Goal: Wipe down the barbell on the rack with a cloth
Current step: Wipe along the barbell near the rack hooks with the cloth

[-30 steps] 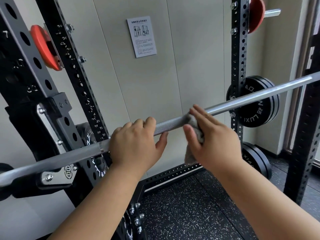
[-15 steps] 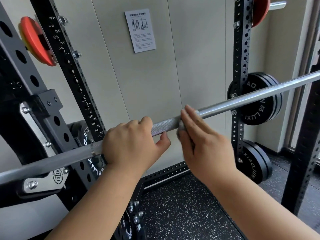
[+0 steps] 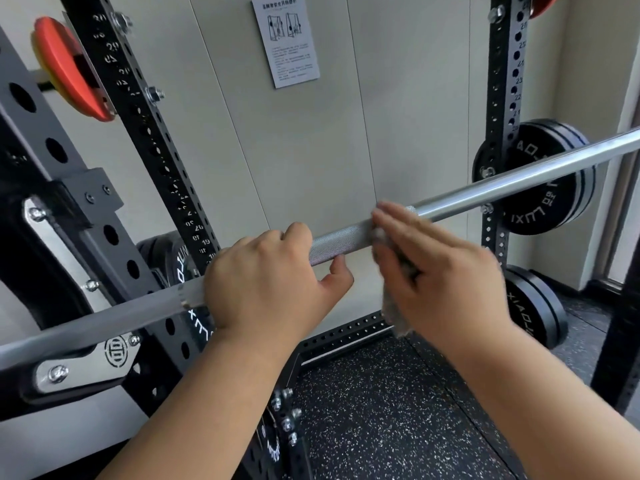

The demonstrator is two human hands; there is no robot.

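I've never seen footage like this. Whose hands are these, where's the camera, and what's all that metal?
No machine here: these are a person's bare hands, filmed by a wide-angle camera worn on the head, looking forward and down. The steel barbell lies across a black rack. The left hand grips the bar. The right hand, blurred, holds a grey cloth against the bar, one end hanging below. Black weight plates hang behind, a red plate sits upper left, and a printed notice is on the wall.
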